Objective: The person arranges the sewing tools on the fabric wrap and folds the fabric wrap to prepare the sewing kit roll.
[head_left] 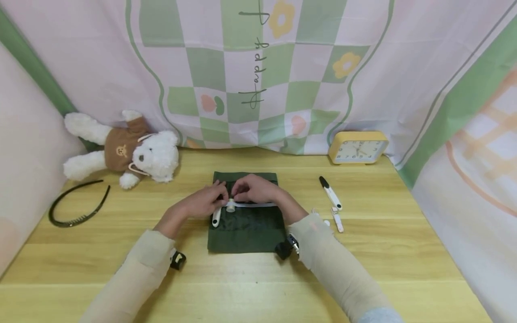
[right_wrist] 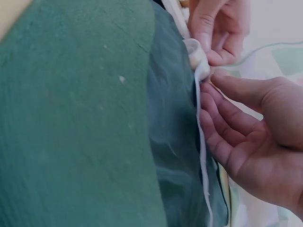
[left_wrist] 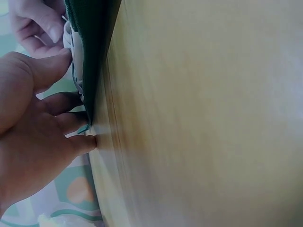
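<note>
A dark green fabric organizer (head_left: pixel 246 240) lies on the table, a white elastic band (head_left: pixel 258 205) running across it. A small whitish cylinder (head_left: pixel 230 206) sits at the band, which loops around it in the right wrist view. My left hand (head_left: pixel 206 199) pinches the band on the cylinder's left side, its other fingers at the organizer's far edge. From the other side my right hand (right_wrist: pixel 260 127) pinches the band close to the cylinder, thumb against fingertips. A white-handled tool (head_left: pixel 216 217) lies under the band by my left hand, its upper part hidden.
Right of the organizer lie a black-and-white tool (head_left: pixel 331 193) and a small white-pink clipper-like item (head_left: pixel 337 220), with small white pieces partly behind the right forearm. A yellow clock (head_left: pixel 358 148), a white plush toy (head_left: pixel 125 150) and a black headband (head_left: pixel 78 220) surround the work area.
</note>
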A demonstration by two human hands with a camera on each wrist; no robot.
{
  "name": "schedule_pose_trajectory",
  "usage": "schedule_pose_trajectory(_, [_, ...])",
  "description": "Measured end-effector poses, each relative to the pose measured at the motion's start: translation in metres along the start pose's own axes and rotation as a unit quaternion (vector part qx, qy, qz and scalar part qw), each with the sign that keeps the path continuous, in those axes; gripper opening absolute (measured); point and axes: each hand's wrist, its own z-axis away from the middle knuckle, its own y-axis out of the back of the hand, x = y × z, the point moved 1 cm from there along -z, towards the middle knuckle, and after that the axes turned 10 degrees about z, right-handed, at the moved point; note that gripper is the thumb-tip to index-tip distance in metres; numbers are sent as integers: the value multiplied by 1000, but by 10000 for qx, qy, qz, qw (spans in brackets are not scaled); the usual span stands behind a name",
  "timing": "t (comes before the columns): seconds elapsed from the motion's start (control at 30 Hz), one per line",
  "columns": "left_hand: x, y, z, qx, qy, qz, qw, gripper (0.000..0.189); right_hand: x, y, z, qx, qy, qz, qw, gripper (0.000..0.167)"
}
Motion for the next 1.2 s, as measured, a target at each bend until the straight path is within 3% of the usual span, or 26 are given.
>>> schedule_pose_trajectory(0.4, [1,-2,3,332,88,191,9992,6,15,34,38,619,-216,-278,9975,22])
schedule_pose_trajectory(0.63, [8,-3,2,483,78,14,9988,8,34,53,67,978,-421,-418,9934,24])
schedule_pose_trajectory(0.8, [12,-5,0,458,228,-117,9986,22,48,65,88,1240,-756,-629,9874,26])
schedule_pose_trajectory(1.2, [12,-13,-9,174,23,-461,9988,35,77,82,126,1835,-1341,-914,9695,37])
